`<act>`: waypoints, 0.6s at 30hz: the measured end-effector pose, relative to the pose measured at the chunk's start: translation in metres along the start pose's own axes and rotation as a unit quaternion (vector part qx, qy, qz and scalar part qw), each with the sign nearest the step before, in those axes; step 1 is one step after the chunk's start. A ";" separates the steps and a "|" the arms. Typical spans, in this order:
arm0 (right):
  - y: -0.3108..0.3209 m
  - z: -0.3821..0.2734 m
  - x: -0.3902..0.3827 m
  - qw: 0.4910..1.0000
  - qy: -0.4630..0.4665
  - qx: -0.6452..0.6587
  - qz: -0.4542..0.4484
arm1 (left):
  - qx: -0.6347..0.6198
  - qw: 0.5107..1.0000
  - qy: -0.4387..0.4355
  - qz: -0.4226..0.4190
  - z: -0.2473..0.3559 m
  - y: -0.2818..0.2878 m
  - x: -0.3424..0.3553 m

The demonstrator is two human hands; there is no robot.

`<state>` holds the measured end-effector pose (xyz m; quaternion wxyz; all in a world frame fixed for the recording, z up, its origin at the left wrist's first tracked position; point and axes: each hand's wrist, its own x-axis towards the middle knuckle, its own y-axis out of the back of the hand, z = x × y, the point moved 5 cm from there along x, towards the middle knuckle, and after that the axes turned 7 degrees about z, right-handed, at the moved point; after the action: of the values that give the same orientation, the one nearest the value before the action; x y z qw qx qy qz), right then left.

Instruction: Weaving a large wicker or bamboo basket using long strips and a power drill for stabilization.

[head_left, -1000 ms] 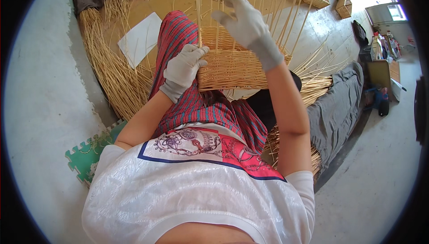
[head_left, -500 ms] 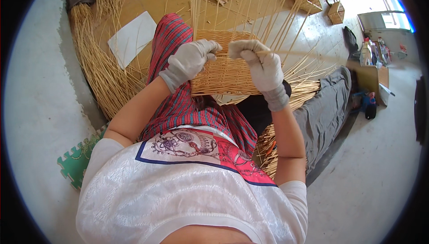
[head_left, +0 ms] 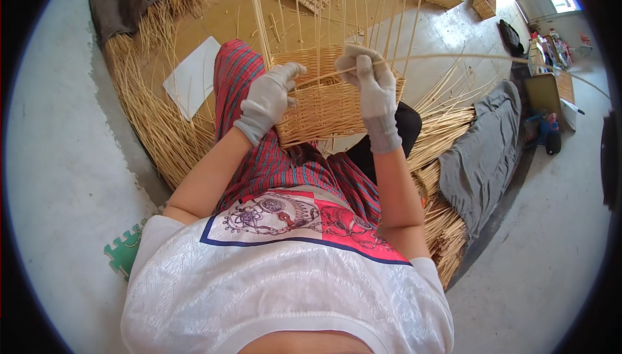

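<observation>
Down came my right hand [head_left: 377, 89] just now. My curled left hand [head_left: 264, 102], grip unclear, is at the basket [head_left: 334, 104] by my legs [head_left: 238, 72]; it looks light and stiff, best held by its woven side [head_left: 314, 120]. My right pinches a bendy strand [head_left: 453, 55].

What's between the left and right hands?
In the head view, a pale strand runs from the right hand toward the left hand, with the woven basket behind it. Whether the left hand grips it is unclear.
</observation>
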<state>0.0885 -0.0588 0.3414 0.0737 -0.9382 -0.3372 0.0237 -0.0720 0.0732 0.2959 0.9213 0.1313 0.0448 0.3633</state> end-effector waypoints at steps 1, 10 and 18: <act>-0.005 -0.006 0.008 1.000 0.019 -0.021 0.006 | 0.014 1.000 -0.010 0.004 0.000 -0.001 0.002; -0.081 -0.031 0.090 0.859 0.208 -0.467 -0.035 | 0.073 0.993 0.092 -0.016 -0.001 -0.014 0.003; -0.072 -0.050 0.139 0.906 0.115 -0.407 0.007 | 0.460 0.877 -0.079 -0.109 0.010 -0.025 0.004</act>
<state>0.1551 0.0780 0.4029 -0.2762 -0.8852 -0.3003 -0.2235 -0.0508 0.0566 0.2989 0.7912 0.5630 0.1485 0.1871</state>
